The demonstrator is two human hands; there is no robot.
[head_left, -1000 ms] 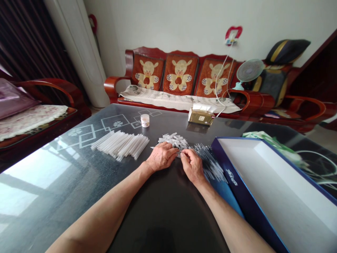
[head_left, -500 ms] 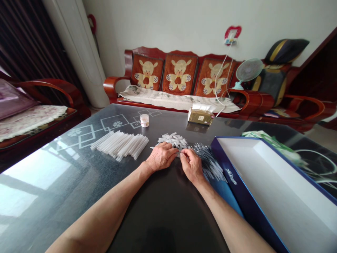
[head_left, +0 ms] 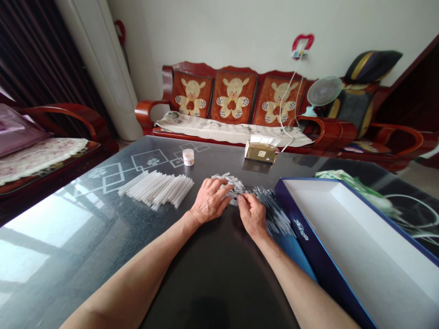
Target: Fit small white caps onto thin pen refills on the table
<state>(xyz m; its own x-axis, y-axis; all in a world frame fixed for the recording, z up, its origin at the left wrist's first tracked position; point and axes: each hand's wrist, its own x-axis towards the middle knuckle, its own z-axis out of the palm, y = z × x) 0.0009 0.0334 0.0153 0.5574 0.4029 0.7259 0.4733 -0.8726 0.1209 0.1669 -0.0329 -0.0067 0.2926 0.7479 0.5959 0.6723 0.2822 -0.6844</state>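
My left hand (head_left: 211, 201) reaches over a heap of small white plastic pieces (head_left: 236, 183), its fingers somewhat apart and nothing visible in them. Close by on the right, my right hand (head_left: 253, 214) has thumb and forefinger pinched together at the heap's near edge. Whatever lies in that pinch is too small to name. Beside it is a bundle of thin sticks (head_left: 272, 205), dark at the far end and whitish at the near end, partly covered by the hand. A pile of white plastic tubes (head_left: 157, 188) lies left of my left hand.
A large blue box with a white inside (head_left: 356, 219) stands at the right, next to a green and white plastic bag (head_left: 356, 187). A small round tub (head_left: 188, 157) and a tissue pack (head_left: 261, 151) sit farther back on the dark glossy table (head_left: 212, 256).
My left hand's fingers have lifted and spread over the heap of small white pieces. My right hand has shifted slightly right, widening the gap between the hands.
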